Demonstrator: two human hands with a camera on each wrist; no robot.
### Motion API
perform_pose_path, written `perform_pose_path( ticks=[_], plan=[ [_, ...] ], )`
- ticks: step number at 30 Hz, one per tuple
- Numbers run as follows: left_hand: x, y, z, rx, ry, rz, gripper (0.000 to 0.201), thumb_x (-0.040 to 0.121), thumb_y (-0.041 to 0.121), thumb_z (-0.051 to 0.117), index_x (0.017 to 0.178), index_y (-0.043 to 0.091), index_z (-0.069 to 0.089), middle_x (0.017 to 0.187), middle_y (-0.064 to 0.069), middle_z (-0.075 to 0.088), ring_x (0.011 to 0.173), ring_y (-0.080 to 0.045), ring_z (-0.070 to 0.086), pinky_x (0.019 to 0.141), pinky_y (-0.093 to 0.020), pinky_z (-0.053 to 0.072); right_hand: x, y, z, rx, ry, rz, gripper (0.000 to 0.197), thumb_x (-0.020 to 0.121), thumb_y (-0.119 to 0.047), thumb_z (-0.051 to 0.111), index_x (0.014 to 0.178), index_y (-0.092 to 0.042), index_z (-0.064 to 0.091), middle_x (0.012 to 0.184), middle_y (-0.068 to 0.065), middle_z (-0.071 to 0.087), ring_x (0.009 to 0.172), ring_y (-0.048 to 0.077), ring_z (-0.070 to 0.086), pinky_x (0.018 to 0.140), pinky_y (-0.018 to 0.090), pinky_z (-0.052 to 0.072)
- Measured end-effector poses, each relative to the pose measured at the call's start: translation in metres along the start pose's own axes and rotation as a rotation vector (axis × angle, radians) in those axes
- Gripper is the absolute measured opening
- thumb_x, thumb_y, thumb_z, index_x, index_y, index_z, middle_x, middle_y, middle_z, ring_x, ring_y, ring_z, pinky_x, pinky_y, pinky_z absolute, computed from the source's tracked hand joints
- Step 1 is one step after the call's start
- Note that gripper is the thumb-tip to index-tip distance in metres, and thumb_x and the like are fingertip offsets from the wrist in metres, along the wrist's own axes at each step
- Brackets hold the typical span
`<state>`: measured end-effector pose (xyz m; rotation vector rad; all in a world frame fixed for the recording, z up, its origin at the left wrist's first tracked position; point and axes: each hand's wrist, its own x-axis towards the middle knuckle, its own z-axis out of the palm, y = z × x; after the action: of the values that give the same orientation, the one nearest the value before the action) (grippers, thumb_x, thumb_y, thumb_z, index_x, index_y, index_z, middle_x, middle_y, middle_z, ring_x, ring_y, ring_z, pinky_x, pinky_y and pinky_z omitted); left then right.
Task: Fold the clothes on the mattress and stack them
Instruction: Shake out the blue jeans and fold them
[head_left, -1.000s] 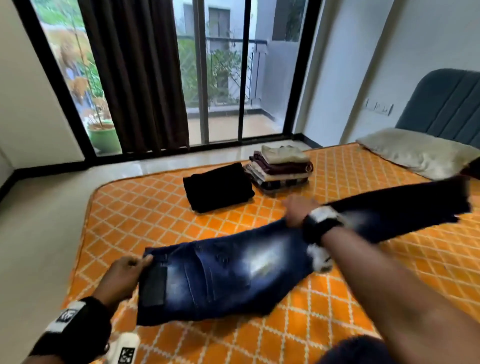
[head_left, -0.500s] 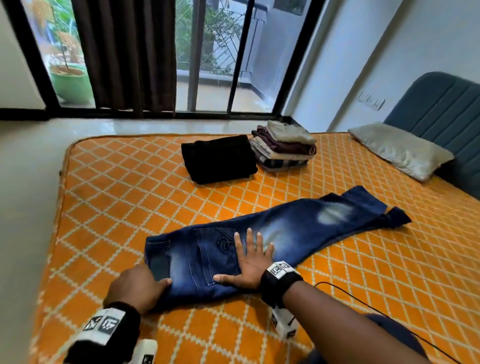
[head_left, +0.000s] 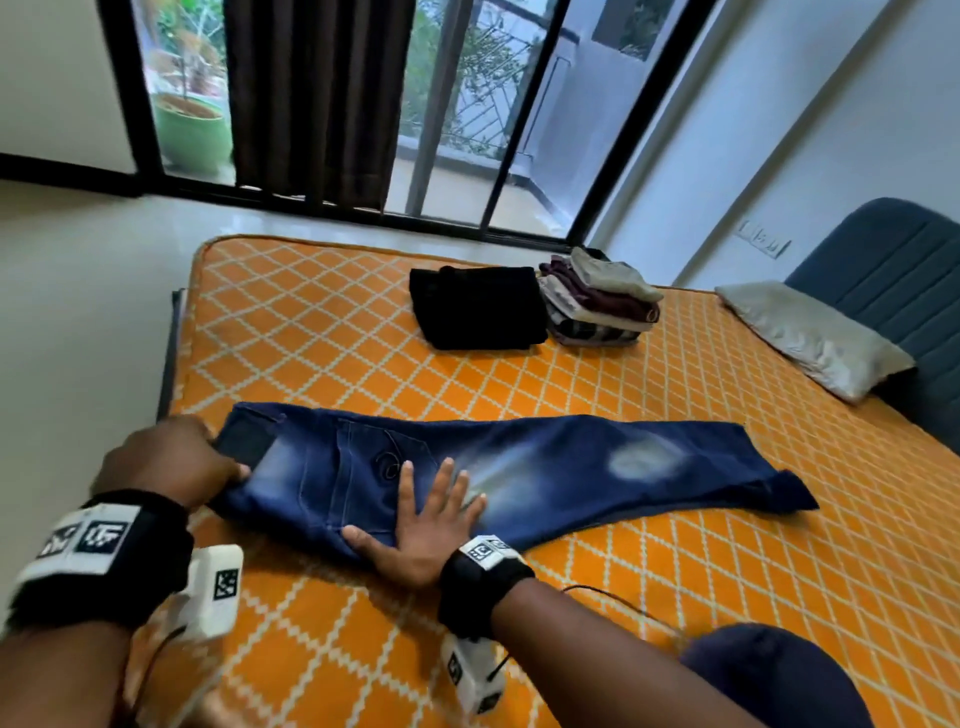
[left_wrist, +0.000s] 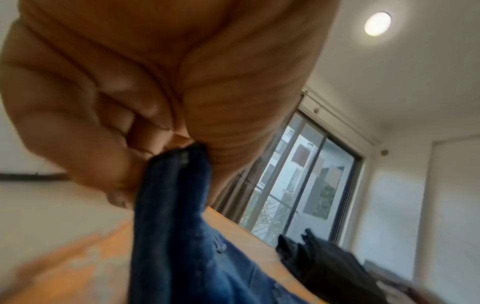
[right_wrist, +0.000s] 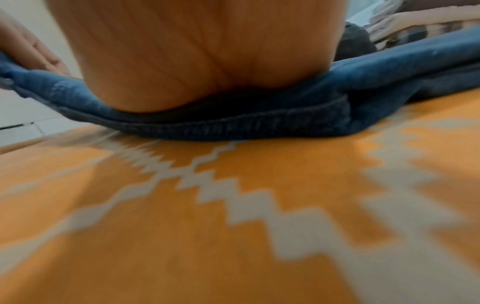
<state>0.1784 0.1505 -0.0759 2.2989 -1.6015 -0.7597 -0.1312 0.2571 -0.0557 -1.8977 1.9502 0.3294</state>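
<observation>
while left hand (head_left: 166, 467) pinches one jeans (head_left: 519, 478) waistband, right hand (head_left: 421, 535) (flat, fingers spread) presses it.

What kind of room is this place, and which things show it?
Probably a bedroom: an orange mattress with a pillow by a padded headboard, and a glass door with a curtain.

A home bedroom: a mattress (head_left: 311, 332) in an orange sheet, a pillow (head_left: 810, 340) against a padded headboard (head_left: 883, 260), a curtain (head_left: 317, 93) over sliding balcony doors (head_left: 467, 104).
</observation>
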Motion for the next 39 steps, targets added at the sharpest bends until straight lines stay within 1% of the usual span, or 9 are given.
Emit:
perform_pose_path(
  ticks=[4, 8, 11, 13, 18, 26, 29, 33, 39],
  plan=[
    [0.098, -0.08, 0.064, 0.066, -0.024, 0.14, 0.078, 0.032, 0.069, 0.069, 0.092, 0.023, 0.05, 0.079, -0.012, 0.053, 0.066, -0.031, 0.058, 0.065, -0.053, 0.06, -0.001, -0.028, 0.009, -0.012, 0.0, -0.045, 0.122, 0.069, -0.104, 0.005, 0.157, -0.028, -0.031, 0.15, 0.027, -0.048, 0.138, 0.052, -0.046, 0.109, 0.072, -0.023],
    [-0.082, 0.07, -0.007, 0.333, 0.16, 0.236, 0.097, 0.067, 0.054, 0.084, 0.145, 0.019, 0.036, 0.137, -0.018, 0.048, 0.124, -0.042, 0.05, 0.093, -0.056, 0.05, 0.0, -0.018, -0.005, -0.003, 0.057, -0.113, 0.107, 0.077, -0.095, 0.002, 0.159, -0.031, -0.026, 0.16, 0.019, -0.04, 0.145, 0.044, -0.041, 0.114, 0.07, -0.022],
    [-0.12, 0.109, 0.005, 0.375, -0.181, 0.33, 0.122, 0.08, 0.064, 0.076, 0.16, 0.042, -0.013, 0.172, -0.007, -0.003, 0.158, -0.032, 0.002, 0.11, -0.076, 0.025, 0.021, 0.0, -0.03, -0.051, 0.234, -0.174, 0.091, 0.091, -0.083, 0.008, 0.162, -0.033, -0.018, 0.169, 0.003, -0.028, 0.154, 0.031, -0.029, 0.12, 0.067, -0.014],
    [-0.107, 0.104, 0.027, 0.347, -0.293, 0.287, 0.13, 0.073, 0.072, 0.076, 0.153, 0.053, -0.026, 0.168, -0.001, -0.028, 0.156, -0.032, -0.022, 0.108, -0.085, 0.01, 0.038, 0.015, -0.04, -0.128, 0.18, -0.205, 0.089, 0.094, -0.082, 0.018, 0.162, -0.037, -0.017, 0.17, -0.005, -0.026, 0.157, 0.026, -0.024, 0.12, 0.069, -0.007],
    [-0.095, 0.102, 0.037, 0.404, -0.379, 0.281, 0.148, 0.05, 0.091, 0.071, 0.146, 0.054, -0.035, 0.15, 0.004, -0.056, 0.144, -0.037, -0.045, 0.097, -0.093, -0.002, 0.052, 0.072, -0.04, -0.169, 0.026, -0.093, 0.117, 0.061, -0.11, 0.018, 0.153, -0.054, -0.027, 0.159, -0.024, -0.04, 0.153, 0.032, -0.03, 0.116, 0.074, -0.011],
    [-0.095, 0.104, 0.035, 0.426, -0.409, 0.253, 0.164, 0.038, 0.091, 0.076, 0.143, 0.049, -0.043, 0.143, 0.003, -0.063, 0.139, -0.039, -0.05, 0.094, -0.094, -0.005, 0.052, 0.131, -0.06, -0.009, 0.026, 0.173, 0.142, 0.045, -0.116, 0.026, 0.151, -0.045, -0.035, 0.157, -0.005, -0.049, 0.149, 0.039, -0.036, 0.115, 0.072, -0.018],
    [-0.097, 0.106, 0.034, 0.454, -0.417, 0.239, 0.169, 0.032, 0.094, 0.074, 0.141, 0.047, -0.045, 0.141, 0.002, -0.065, 0.137, -0.041, -0.051, 0.094, -0.094, -0.005, 0.042, 0.109, -0.049, -0.042, 0.058, 0.076, 0.149, 0.045, -0.116, 0.028, 0.15, -0.036, -0.04, 0.154, 0.003, -0.054, 0.145, 0.041, -0.042, 0.113, 0.075, -0.016],
    [-0.097, 0.106, 0.032, 0.436, -0.418, 0.23, 0.17, 0.028, 0.096, 0.072, 0.14, 0.049, -0.046, 0.139, 0.004, -0.066, 0.136, -0.04, -0.053, 0.095, -0.093, -0.006, 0.02, 0.088, -0.024, -0.072, -0.017, -0.07, 0.145, 0.046, -0.114, 0.035, 0.15, -0.043, -0.038, 0.156, 0.0, -0.051, 0.143, 0.039, -0.045, 0.113, 0.075, -0.018],
    [-0.098, 0.1, 0.024, 0.429, -0.429, 0.255, 0.171, 0.023, 0.097, 0.072, 0.138, 0.052, -0.046, 0.135, 0.01, -0.068, 0.133, -0.037, -0.056, 0.095, -0.093, -0.008, 0.006, 0.14, -0.028, -0.043, -0.035, 0.091, 0.146, 0.043, -0.114, 0.039, 0.149, -0.048, -0.038, 0.158, -0.007, -0.049, 0.147, 0.037, -0.041, 0.115, 0.075, -0.014]
  ],
)
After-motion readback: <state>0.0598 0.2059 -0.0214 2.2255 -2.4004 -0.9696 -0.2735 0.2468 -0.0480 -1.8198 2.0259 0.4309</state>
